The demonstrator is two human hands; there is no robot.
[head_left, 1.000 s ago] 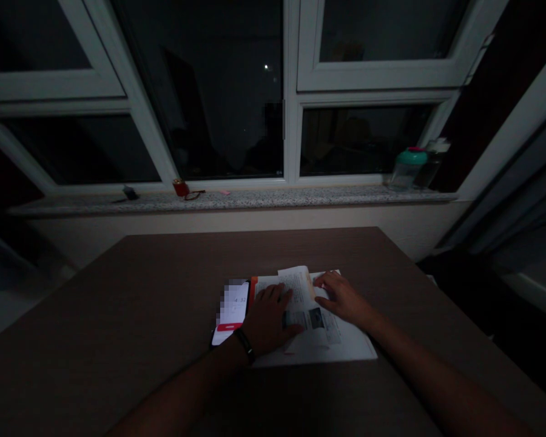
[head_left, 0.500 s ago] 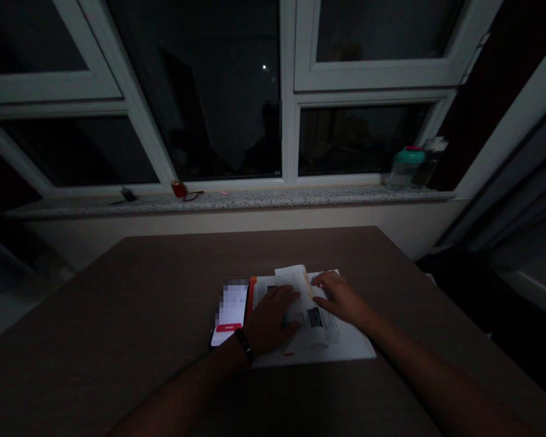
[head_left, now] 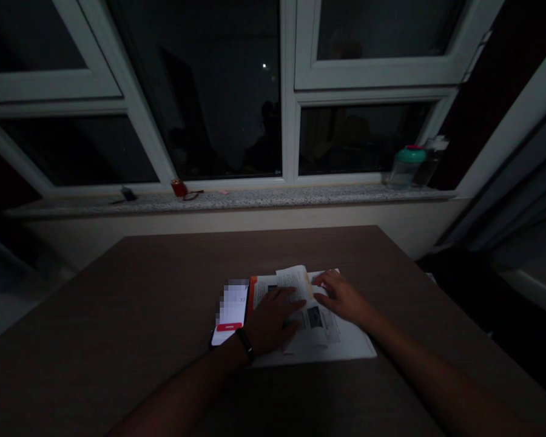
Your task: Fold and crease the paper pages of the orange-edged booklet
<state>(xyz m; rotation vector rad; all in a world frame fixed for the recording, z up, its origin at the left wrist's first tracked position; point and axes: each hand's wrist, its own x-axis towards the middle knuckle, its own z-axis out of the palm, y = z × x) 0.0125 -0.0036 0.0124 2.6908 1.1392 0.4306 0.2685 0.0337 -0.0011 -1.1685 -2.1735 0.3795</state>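
An open booklet [head_left: 352,343] with printed text and pictures lies on the table, an orange strip along its left edge. One of its pages [head_left: 292,276] is curled over and stands partly raised. My left hand [head_left: 270,321], with a dark band [head_left: 245,345] at the wrist, rests spread over the left part of the pages. On the right, my right hand [head_left: 343,298] touches the paper with bent fingers, thumb and forefinger apart. Left of the booklet lies a phone [head_left: 233,306] with a lit screen and a red button. My left hand hides some of the print.
The brown table [head_left: 173,261] reaches to the wall under a window. On the speckled sill [head_left: 264,198] stand a shaker bottle with a teal lid [head_left: 408,165], a clear bottle [head_left: 430,161], a small red object [head_left: 179,188] and a small dark object [head_left: 128,193]. The room is dim.
The fingers of my left hand have spread a little and reach slightly farther right on the page. My right hand has barely moved.
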